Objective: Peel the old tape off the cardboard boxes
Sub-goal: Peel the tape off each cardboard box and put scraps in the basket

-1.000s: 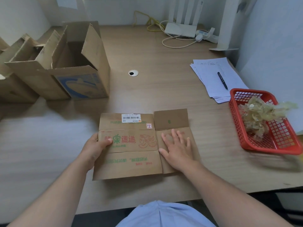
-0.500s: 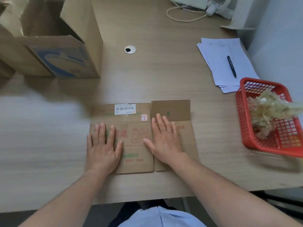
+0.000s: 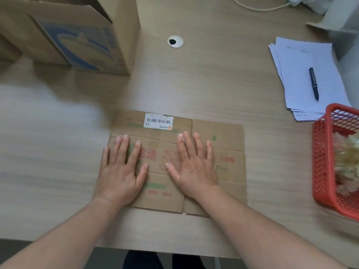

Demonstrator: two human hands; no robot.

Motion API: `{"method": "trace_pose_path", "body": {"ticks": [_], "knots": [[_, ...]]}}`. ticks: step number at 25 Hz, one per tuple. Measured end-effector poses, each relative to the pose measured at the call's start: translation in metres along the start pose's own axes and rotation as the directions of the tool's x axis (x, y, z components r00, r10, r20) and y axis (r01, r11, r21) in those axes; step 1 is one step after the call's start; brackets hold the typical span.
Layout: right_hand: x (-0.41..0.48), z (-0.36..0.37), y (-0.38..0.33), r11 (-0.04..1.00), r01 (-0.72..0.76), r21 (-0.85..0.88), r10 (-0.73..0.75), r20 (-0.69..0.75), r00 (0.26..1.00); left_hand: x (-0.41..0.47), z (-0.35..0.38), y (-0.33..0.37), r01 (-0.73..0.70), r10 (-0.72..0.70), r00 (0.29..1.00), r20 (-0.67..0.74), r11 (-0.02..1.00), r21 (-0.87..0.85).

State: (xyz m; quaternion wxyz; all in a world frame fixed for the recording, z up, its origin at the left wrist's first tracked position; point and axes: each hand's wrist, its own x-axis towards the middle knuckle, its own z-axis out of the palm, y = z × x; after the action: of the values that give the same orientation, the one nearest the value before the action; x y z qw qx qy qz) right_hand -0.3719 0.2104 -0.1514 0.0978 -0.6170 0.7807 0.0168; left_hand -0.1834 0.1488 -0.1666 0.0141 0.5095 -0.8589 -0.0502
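two bare hands lie flat on a flattened cardboard box (image 3: 229, 136) at the near middle of the wooden desk (image 3: 213, 84). the left hand (image 3: 121, 171) presses palm down on the left part of the cardboard, fingers straight and slightly spread, with the little finger at the box's left edge. the right hand (image 3: 194, 167) presses palm down just right of the box's middle, fingers straight and fanned a little wider, thumb stretched out to the left. the two thumbs are near each other but apart, and neither hand holds anything. the cardboard lies spread in panels and flaps printed with red and green marks, and a white barcode label (image 3: 158, 120) sits on its far left flap, just beyond the fingertips. whether any tape is on this box cannot be told. at the far left an upright cardboard box (image 3: 81, 41) with a blue print stands open, well apart from the flat one. at the right edge a red plastic basket (image 3: 322, 162), cut off by the frame, holds crumpled tape (image 3: 347, 158), yellowish and clear. far of it lies a stack of white papers (image 3: 299, 61) with a dark pen (image 3: 313, 83) on top, the stack's near corner just beside the basket's far rim. a round cable hole (image 3: 175, 41) sits in the desk between the upright box and the papers, and a pale cable (image 3: 258, 7) curves along the far edge.
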Motion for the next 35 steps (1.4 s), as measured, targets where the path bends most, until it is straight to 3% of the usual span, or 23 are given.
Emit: {"method": "trace_pose_path", "body": {"ticks": [4, 6, 8, 10, 12, 14, 16, 19, 22, 25, 27, 29, 32, 35], "knots": [[-0.002, -0.016, 0.015, 0.973, 0.012, 0.232, -0.01, -0.012, 1.0, 0.01, -0.014, 0.001, 0.05, -0.04, 0.992, 0.118, 0.995, -0.083], [-0.025, -0.025, 0.032, 0.923, -0.113, 0.368, 0.178, -0.148, 0.973, 0.019, -0.025, -0.007, 0.108, -0.062, 0.982, 0.176, 0.958, -0.265], [-0.053, -0.028, 0.048, 0.837, -0.373, 0.401, 0.484, -0.224, 0.846, 0.021, -0.037, -0.019, 0.27, -0.197, 0.951, 0.237, 0.903, -0.335], [-0.079, -0.027, 0.053, 0.673, -0.641, 0.369, 0.711, -0.083, 0.699, 0.014, -0.047, -0.03, 0.388, -0.327, 0.905, 0.27, 0.896, -0.214], [-0.091, -0.027, 0.049, 0.533, -0.775, 0.34, 0.797, 0.105, 0.595, 0.008, -0.053, -0.036, 0.401, -0.35, 0.885, 0.307, 0.907, -0.124], [-0.099, -0.029, 0.044, 0.419, -0.817, 0.395, 0.835, 0.185, 0.518, 0.009, -0.054, -0.039, 0.401, -0.335, 0.882, 0.33, 0.903, -0.155], [-0.112, -0.03, 0.038, 0.326, -0.814, 0.481, 0.862, 0.203, 0.465, 0.012, -0.054, -0.039, 0.409, -0.32, 0.886, 0.334, 0.881, -0.239], [-0.143, -0.028, 0.03, 0.195, -0.732, 0.652, 0.864, 0.239, 0.443, 0.004, -0.045, -0.034, 0.398, -0.269, 0.896, 0.354, 0.839, -0.372], [-0.182, -0.027, 0.028, 0.182, -0.704, 0.687, 0.883, 0.201, 0.425, -0.008, -0.038, -0.025, 0.39, -0.168, 0.887, 0.431, 0.773, -0.501], [-0.216, -0.026, 0.031, 0.173, -0.68, 0.713, 0.91, 0.149, 0.387, -0.016, -0.037, -0.01, 0.34, -0.087, 0.889, 0.45, 0.785, -0.518], [-0.244, -0.028, 0.036, 0.161, -0.644, 0.748, 0.934, 0.096, 0.345, -0.029, -0.041, 0.011, 0.185, 0.02, 0.933, 0.359, 0.829, -0.527], [-0.281, -0.029, 0.049, 0.154, -0.623, 0.767, 0.957, 0.042, 0.288, -0.043, -0.049, 0.041, 0.024, 0.175, 0.947, 0.269, 0.796, -0.604], [-0.364, -0.03, 0.076, 0.09, -0.566, 0.819, 0.98, 0.029, 0.197, -0.078, -0.061, 0.1, -0.123, 0.398, 0.882, 0.251, 0.709, -0.694], [-0.455, -0.034, 0.1, 0.061, -0.515, 0.855, 0.985, 0.032, 0.169, -0.114, -0.072, 0.162, -0.265, 0.563, 0.791, 0.241, 0.669, -0.694]]}}
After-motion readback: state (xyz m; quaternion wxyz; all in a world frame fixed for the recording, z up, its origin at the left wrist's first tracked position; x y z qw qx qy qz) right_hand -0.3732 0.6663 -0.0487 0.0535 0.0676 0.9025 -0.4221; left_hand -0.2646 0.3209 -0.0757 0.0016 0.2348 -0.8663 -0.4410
